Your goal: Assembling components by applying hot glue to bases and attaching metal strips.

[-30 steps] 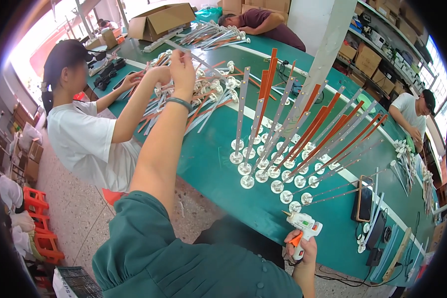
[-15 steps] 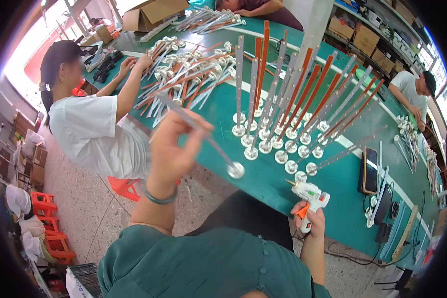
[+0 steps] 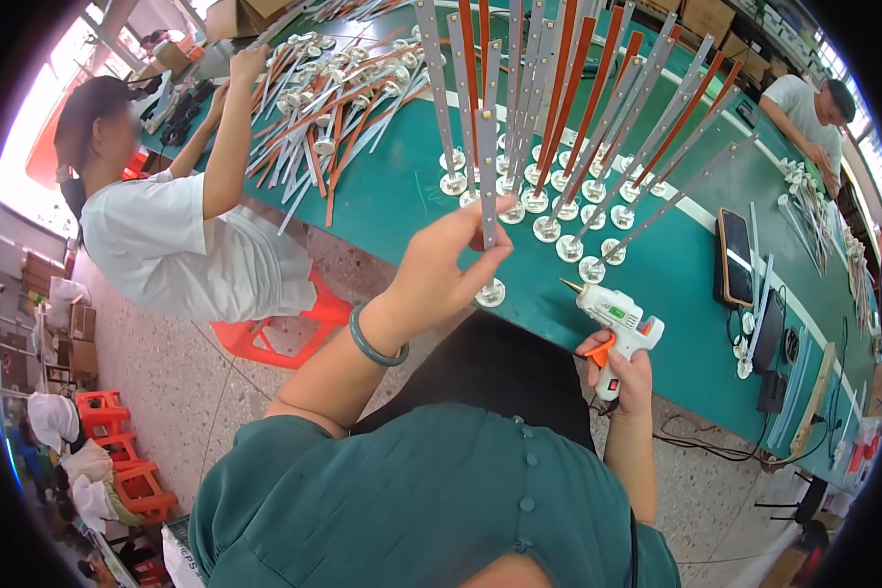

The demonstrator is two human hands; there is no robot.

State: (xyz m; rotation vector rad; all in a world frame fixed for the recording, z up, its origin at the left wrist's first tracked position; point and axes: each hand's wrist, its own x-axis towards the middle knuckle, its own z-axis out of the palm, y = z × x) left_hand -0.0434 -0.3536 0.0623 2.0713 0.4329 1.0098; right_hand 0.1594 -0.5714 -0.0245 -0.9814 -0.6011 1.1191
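Note:
My left hand pinches a grey LED strip between thumb and fingers. The strip is close to upright, its round white base hanging below the fingers at the table's near edge; whether it touches the tabletop I cannot tell. In my right hand is a white hot glue gun with an orange trigger, its nozzle pointing up and left toward the standing strips. Just beyond both hands, several grey and orange-brown strips stand on round white bases, packed close together on the green table.
Loose strips with white bases lie heaped at the far left, beside a person in a white shirt. A phone, cables and a black adapter lie at the right. Another person sits far right. A red stool stands left.
My left hand has moved right, bringing the strip from a slant to nearly upright beside the standing group. The glue gun stays in my right hand. The whole view has shifted.

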